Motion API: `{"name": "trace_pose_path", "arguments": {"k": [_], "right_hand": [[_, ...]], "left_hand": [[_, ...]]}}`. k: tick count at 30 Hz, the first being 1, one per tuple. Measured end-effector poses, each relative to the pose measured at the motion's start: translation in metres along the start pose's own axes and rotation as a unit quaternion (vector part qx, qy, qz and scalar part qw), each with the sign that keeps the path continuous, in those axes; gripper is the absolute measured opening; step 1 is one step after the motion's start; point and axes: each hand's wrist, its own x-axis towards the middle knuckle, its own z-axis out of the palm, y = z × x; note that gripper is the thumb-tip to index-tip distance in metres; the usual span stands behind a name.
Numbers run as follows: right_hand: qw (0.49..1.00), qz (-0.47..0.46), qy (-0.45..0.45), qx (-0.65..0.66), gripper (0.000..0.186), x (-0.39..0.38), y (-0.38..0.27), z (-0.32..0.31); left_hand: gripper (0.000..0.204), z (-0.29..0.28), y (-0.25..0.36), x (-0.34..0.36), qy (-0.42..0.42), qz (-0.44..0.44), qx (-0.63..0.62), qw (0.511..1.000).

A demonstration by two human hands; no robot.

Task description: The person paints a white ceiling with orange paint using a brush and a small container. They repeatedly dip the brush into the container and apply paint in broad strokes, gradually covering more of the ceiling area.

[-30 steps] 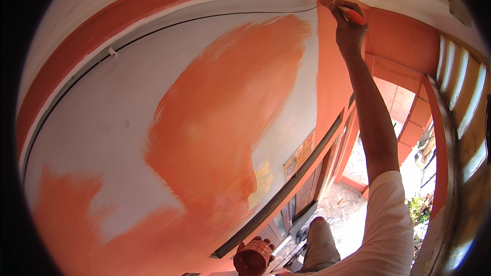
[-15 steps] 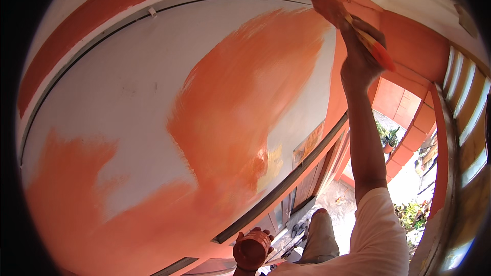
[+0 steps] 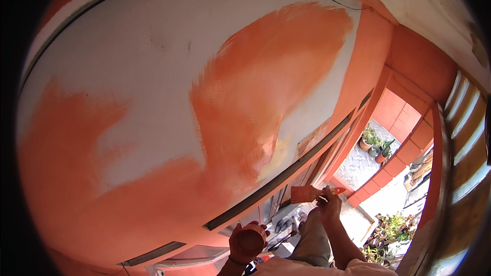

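At the lower middle, my left hand [image 3: 238, 245] is wrapped round a small round paint container [image 3: 251, 238], its inside coated orange. My right hand [image 3: 330, 205] grips a wide paintbrush [image 3: 305, 194] by the handle; its orange-coated bristles point left, towards the container but apart from it. In front of me rises a pale grey-white wall [image 3: 148, 56], partly covered with orange paint [image 3: 255, 71] in a large swept patch and along the lower left. The brush does not touch the wall.
A dark ledge [image 3: 279, 174] runs below the painted wall, with another dark strip [image 3: 153, 253] lower left. Slatted panels [image 3: 468, 133] stand at the right. Far below are potted plants [image 3: 381, 151], leafy greenery [image 3: 391, 232] and several shoes [image 3: 283, 225] on the ground.
My right hand has come down from the wall's upper right with the brush, now near the container. The left hand has shifted slightly left. The view has moved too.
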Motion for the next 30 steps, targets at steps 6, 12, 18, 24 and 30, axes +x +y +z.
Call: {"name": "trace_pose_path", "arguments": {"k": [6,12,18,24,30], "right_hand": [[0.958,0.067,-0.032,0.278,0.038,-0.02,0.062,-0.04],[0.996,0.011,-0.036,0.078,0.036,-0.071,0.013,-0.024],[0.985,-0.098,-0.135,-0.05,0.047,-0.09,-0.034,-0.021],[0.964,-0.106,-0.243,0.019,0.037,-0.109,-0.062,-0.009],[0.886,-0.265,-0.373,-0.075,0.033,-0.137,-0.073,0.0]], "left_hand": [[0.066,-0.003,-0.007,0.008,0.007,-0.006,0.018,1.0],[0.061,-0.003,-0.015,0.009,0.037,0.009,0.033,0.999],[0.059,0.004,-0.018,0.02,0.054,0.021,0.069,0.996],[0.061,-0.026,-0.01,0.034,0.116,0.059,0.126,0.983],[0.058,-0.003,-0.019,0.045,0.079,0.207,0.444,0.868]]}}
